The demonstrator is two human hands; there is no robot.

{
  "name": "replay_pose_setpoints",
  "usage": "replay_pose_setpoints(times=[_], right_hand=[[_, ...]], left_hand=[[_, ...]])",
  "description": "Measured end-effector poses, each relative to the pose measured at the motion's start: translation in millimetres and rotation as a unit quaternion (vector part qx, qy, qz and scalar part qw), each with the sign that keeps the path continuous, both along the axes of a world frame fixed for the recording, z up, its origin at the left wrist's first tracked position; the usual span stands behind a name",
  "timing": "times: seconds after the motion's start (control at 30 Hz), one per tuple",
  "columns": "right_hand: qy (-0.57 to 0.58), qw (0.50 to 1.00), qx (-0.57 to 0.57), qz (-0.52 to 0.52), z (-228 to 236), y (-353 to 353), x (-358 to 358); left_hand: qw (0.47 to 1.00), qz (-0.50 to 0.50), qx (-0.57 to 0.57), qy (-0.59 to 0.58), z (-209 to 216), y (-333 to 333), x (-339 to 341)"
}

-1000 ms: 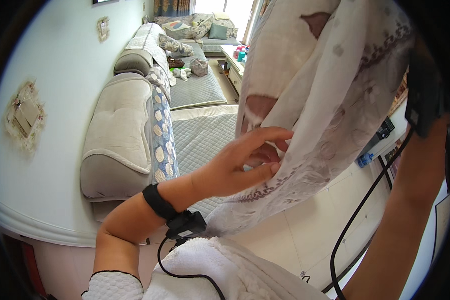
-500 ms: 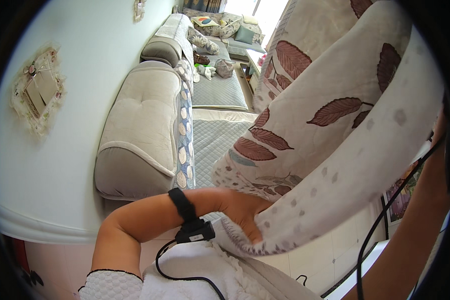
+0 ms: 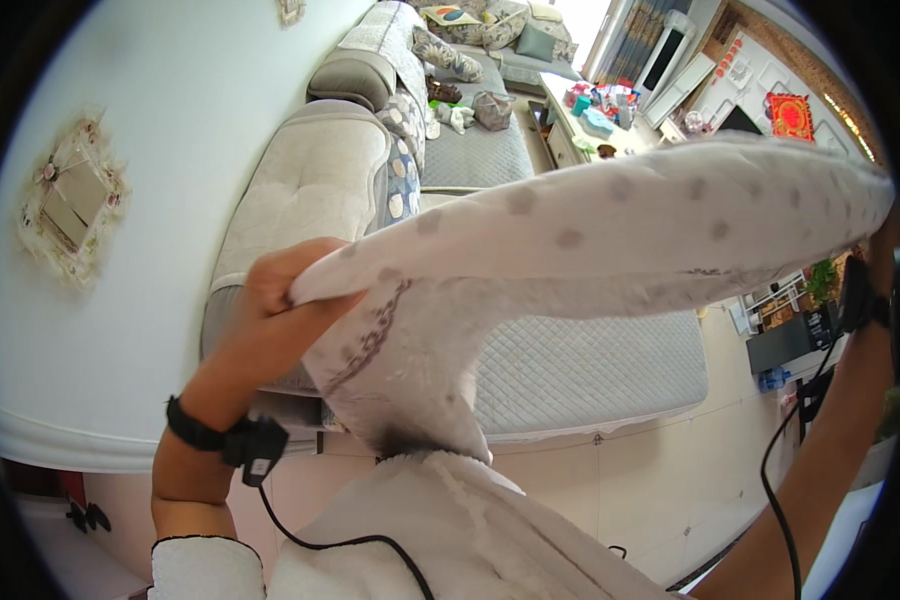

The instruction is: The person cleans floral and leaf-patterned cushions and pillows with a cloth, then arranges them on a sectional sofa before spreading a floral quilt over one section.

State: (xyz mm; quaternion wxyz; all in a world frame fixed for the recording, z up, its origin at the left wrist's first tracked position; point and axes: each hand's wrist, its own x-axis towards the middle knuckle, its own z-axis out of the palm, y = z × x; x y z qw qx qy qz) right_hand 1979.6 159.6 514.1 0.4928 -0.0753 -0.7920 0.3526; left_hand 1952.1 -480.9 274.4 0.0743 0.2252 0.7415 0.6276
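Observation:
A white quilt (image 3: pixel 660 220) with grey spots is stretched across the view between my hands, its upper edge raised. My left hand (image 3: pixel 295 300) is closed on its left corner, thumb along the edge. At the far right, my right hand (image 3: pixel 882 225) holds up the other end; its fingers are mostly lost in the dark rim. The near part of the quilt hangs down in folds in front of my body. Black straps with small black boxes and cables are on both wrists.
A grey sofa (image 3: pixel 300 190) runs along the left wall, with a pale quilted seat cover (image 3: pixel 590 370) beyond the quilt. A grey bag (image 3: pixel 492 110) lies on the far seat. Farther back stands a white table (image 3: pixel 570 125) with packages. A framed ornament (image 3: pixel 75 205) hangs on the wall.
My left hand has moved up and left with the quilt's corner. The quilt, earlier bunched high on the right with its leaf print showing, now spans sideways, its spotted side showing.

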Motion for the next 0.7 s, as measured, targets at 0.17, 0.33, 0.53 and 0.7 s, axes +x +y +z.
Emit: replay_pose_setpoints(times=[0.17, 0.33, 0.53, 0.7], right_hand=[[-0.033, 0.938, -0.342, 0.045, -221.4, 15.7, -44.9], [-0.117, 0.770, -0.617, 0.112, -511.7, -34.6, 3.4], [-0.151, 0.488, -0.859, -0.029, -653.7, -140.9, 80.0], [-0.380, 0.546, -0.744, 0.058, -642.7, -153.2, 101.3]], left_hand=[[0.962, -0.121, -0.188, 0.153, -13.1, 37.8, 9.1], [0.929, -0.238, -0.270, 0.086, -69.2, 60.5, -15.1], [0.678, -0.244, -0.161, -0.674, -172.5, 47.7, 18.7], [0.928, -0.187, -0.273, -0.170, -226.0, 39.7, 67.1]])
